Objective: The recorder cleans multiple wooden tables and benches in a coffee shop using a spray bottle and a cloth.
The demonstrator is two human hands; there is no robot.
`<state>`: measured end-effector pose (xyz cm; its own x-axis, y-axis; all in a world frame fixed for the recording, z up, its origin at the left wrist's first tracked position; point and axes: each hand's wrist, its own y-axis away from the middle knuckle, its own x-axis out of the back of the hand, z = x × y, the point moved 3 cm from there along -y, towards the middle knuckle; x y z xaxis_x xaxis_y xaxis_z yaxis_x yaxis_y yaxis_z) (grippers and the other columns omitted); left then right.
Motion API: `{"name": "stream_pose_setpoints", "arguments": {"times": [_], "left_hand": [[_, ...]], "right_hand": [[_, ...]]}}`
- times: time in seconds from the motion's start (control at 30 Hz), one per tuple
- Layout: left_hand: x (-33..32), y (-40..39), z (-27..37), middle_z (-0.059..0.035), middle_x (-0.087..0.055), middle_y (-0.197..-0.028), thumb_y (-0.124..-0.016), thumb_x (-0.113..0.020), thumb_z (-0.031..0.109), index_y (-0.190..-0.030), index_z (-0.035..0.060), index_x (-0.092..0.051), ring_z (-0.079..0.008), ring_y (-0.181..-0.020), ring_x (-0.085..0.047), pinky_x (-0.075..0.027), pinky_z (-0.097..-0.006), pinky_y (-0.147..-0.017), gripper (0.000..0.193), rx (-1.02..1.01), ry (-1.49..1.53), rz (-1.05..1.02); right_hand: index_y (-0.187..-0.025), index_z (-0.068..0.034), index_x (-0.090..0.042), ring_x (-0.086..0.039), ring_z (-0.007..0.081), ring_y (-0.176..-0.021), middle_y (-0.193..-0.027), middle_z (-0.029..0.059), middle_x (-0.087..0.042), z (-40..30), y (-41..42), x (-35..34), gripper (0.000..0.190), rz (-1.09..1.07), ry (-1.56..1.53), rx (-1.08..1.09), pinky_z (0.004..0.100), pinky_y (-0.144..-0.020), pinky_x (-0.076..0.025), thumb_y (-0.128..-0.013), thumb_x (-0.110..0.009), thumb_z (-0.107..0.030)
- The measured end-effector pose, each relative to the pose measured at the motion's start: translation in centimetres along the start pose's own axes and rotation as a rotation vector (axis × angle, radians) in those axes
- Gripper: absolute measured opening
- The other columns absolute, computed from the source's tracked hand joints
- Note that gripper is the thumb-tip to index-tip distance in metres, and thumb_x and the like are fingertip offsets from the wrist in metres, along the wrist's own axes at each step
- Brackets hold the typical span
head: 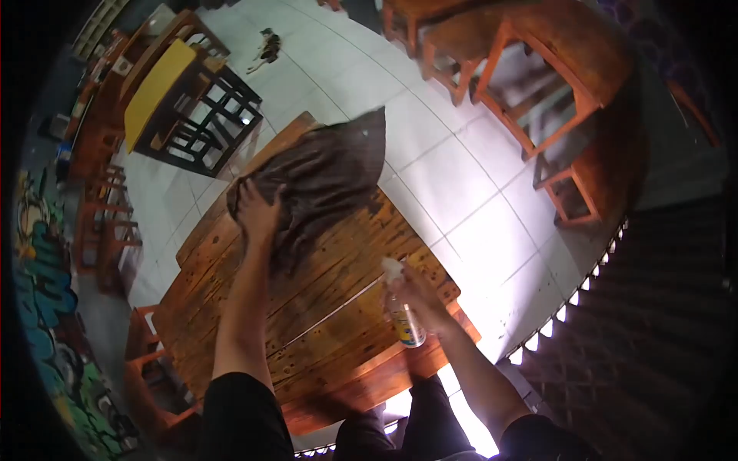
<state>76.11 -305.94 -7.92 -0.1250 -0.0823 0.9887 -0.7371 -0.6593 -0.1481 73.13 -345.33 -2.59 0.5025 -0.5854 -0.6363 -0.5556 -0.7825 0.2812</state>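
Note:
A dark cloth [328, 173] lies spread and wrinkled over the far part of a wooden table [340, 305], hanging past its far right edge. My left hand [258, 213] rests on the cloth's left part with its fingers spread, pressing it from above. On the right, my right hand [418, 297] is closed around a clear spray bottle [408, 324] with a whitish nozzle and a printed label, above the table's near right part.
A wooden bench [369, 380] runs along the near side. Beyond the table stand a yellow-topped dark stand [161, 92] and a cat [269, 47] on the tiled floor. Wooden tables and stools [536, 86] are at upper right, more stools [109, 225] at left.

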Motion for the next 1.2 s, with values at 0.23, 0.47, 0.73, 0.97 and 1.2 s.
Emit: {"name": "stream_pose_setpoints", "arguments": {"times": [0.23,0.47,0.73,0.97,1.2], "left_hand": [[6.9,23.3,20.7,-0.0282,-0.02,-0.156,-0.078,-0.065,0.057,-0.148,-0.0058,-0.03,-0.0468,-0.146,-0.013,-0.01,-0.0599,-0.118,0.1,-0.63,0.257,-0.281],[10.0,32.8,3.8,-0.0238,-0.022,-0.157,-0.072,-0.068,0.068,-0.152,0.0066,-0.027,-0.0475,-0.145,-0.017,-0.017,-0.0621,-0.115,0.11,-0.58,0.23,-0.463],[7.1,35.1,-31.2,-0.0203,-0.017,-0.161,-0.081,-0.063,0.064,-0.154,0.0068,-0.023,-0.0456,-0.145,-0.021,-0.02,-0.0574,-0.115,0.101,0.266,-0.085,-0.066],[4.3,37.7,-9.8,-0.0231,-0.037,-0.15,-0.094,-0.053,0.04,-0.142,0.0076,-0.045,-0.0432,-0.144,-0.025,-0.018,-0.0604,-0.117,0.058,-0.324,-0.104,-0.219],[8.2,41.4,-10.0,-0.0139,-0.04,-0.149,-0.072,-0.077,0.03,-0.143,0.0133,-0.044,-0.0378,-0.135,-0.039,-0.029,-0.0583,-0.112,0.08,-0.616,0.135,-0.053]], "right_hand": [[-0.139,-0.011,-0.038,-0.063,0.0257,-0.066,-0.083,0.0132,-0.06,1.4,10.7,6.4,0.058,0.399,-0.223,0.177,0.0377,-0.059,-0.054,-0.098,-0.045,-0.053],[-0.136,-0.005,-0.034,-0.061,0.0216,-0.058,-0.076,0.0125,-0.058,2.2,15.5,4.0,0.067,0.391,0.04,0.259,0.0324,-0.055,-0.052,-0.095,-0.05,-0.055],[-0.14,-0.004,-0.034,-0.062,0.0207,-0.063,-0.08,0.0108,-0.059,9.4,16.8,-5.1,0.069,0.348,0.155,0.211,0.0331,-0.058,-0.052,-0.095,-0.051,-0.054],[-0.137,-0.007,-0.037,-0.062,0.0236,-0.066,-0.082,0.0129,-0.059,16.4,18.7,-12.8,0.058,0.387,0.156,0.154,0.0371,-0.064,-0.053,-0.098,-0.047,-0.05],[-0.144,-0.007,-0.031,-0.062,0.0211,-0.072,-0.084,0.0098,-0.059,15.4,17.9,-12.4,0.063,0.31,0.22,0.196,0.0351,-0.065,-0.054,-0.1,-0.043,-0.05]]}}
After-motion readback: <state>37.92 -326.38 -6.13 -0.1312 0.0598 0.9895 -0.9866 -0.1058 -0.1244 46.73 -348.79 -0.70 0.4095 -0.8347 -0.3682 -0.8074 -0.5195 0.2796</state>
